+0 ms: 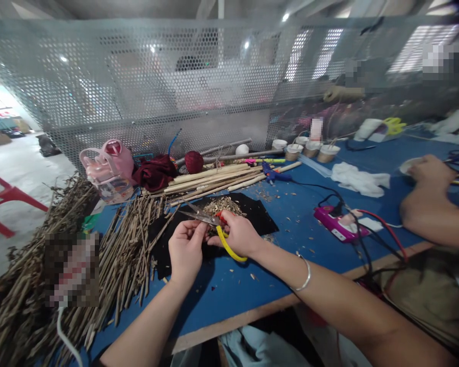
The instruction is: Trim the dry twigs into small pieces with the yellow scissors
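Right hand [239, 234] grips scissors [215, 221], blades spread beside chips [226, 205] heaped on black cloth [262, 216]; left hand [186, 248] curled at the blades (can't tell what its fingers hold). Mostly bare table [233, 298] toward front edge, stalks [132, 244] crowding left, cups [328, 153] at back, contents unclear.

Dry stalks [126, 250] are running out of view by the bench's [229, 285] left edge, the left hand [187, 250] hiding its hold.

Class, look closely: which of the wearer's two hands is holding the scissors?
The right hand, with a silver bangle above its wrist, holds the scissors; the bare-wristed left hand is beside the blades.
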Tool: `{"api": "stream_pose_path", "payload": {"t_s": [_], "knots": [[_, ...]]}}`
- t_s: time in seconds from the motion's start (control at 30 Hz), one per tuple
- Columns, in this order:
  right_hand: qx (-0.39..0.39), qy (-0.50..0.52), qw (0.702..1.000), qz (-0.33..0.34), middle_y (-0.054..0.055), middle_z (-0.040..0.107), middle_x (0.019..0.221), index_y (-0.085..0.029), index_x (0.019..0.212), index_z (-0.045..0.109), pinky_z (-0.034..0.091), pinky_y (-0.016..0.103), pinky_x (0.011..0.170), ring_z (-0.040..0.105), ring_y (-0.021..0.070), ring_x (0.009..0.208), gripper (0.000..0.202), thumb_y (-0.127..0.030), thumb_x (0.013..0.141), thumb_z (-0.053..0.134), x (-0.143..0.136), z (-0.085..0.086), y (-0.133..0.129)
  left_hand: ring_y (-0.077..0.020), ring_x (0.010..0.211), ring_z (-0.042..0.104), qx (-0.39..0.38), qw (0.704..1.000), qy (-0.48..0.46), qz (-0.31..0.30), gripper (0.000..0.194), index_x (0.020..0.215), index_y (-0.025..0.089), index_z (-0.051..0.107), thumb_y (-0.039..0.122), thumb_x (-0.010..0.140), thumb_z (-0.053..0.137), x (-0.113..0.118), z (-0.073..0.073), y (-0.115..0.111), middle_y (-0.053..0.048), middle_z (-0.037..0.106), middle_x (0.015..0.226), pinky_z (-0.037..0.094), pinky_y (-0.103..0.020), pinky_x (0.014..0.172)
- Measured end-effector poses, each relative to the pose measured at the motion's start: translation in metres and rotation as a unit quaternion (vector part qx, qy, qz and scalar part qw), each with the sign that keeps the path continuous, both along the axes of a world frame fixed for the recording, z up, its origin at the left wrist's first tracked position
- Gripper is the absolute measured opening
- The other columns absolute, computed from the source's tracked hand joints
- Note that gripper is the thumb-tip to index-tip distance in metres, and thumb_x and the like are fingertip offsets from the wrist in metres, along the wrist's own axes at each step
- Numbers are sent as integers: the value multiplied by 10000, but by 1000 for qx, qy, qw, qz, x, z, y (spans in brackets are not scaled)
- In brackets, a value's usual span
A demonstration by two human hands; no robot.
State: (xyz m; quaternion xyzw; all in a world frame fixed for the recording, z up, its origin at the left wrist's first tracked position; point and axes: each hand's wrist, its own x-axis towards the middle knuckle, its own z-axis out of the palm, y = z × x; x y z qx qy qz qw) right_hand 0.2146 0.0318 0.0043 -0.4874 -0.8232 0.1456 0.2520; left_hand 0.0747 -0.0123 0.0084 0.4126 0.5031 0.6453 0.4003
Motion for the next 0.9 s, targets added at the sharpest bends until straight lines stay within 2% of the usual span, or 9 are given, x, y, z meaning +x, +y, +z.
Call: {"api": "stream_pose_path", "payload": {"t_s": [0.13, 0.37, 0.53, 0.7, 0.9], "knots": [[-7, -20, 1000, -8, -6, 535, 621, -205, 780, 434, 276, 216, 498, 488, 126, 526, 477, -650, 657, 550, 1, -1, 3, -97, 576, 569, -6, 1000, -21, -6, 268, 793, 122, 565, 343, 672, 658, 0, -1, 1, -29, 634, 671, 469, -217, 571], [8, -35, 999, -10, 16, 565, 653, -197, 773, 455, 297, 216, 518, 532, 137, 573, 431, -618, 711, 524, 1, -5, 7, -83, 546, 560, -13, 999, -31, -5, 276, 834, 124, 589, 335, 673, 665, -4, -2, 5, -16, 641, 665, 471, -213, 570], [12, -33, 999, -14, -2, 574, 675, -197, 840, 463, 314, 227, 537, 543, 141, 590, 466, -605, 655, 591, 1, -2, 6, -74, 569, 568, -15, 998, -60, -8, 279, 856, 128, 588, 336, 683, 658, -8, -2, 8, -12, 641, 688, 478, -202, 584], [48, -40, 998, -8, 34, 564, 793, -184, 873, 446, 351, 262, 596, 544, 182, 717, 542, -595, 583, 647, -1, 2, 6, -62, 571, 564, -27, 995, -87, -32, 241, 795, 129, 589, 332, 684, 658, -7, -3, 9, 2, 627, 667, 483, -188, 590], [61, -23, 998, 3, 59, 535, 855, -169, 896, 445, 373, 297, 669, 518, 199, 786, 545, -548, 576, 671, -3, 1, 6, -56, 549, 559, -44, 991, -118, -51, 244, 779, 124, 575, 333, 685, 658, -3, -4, 7, -15, 637, 707, 479, -180, 559]]}}
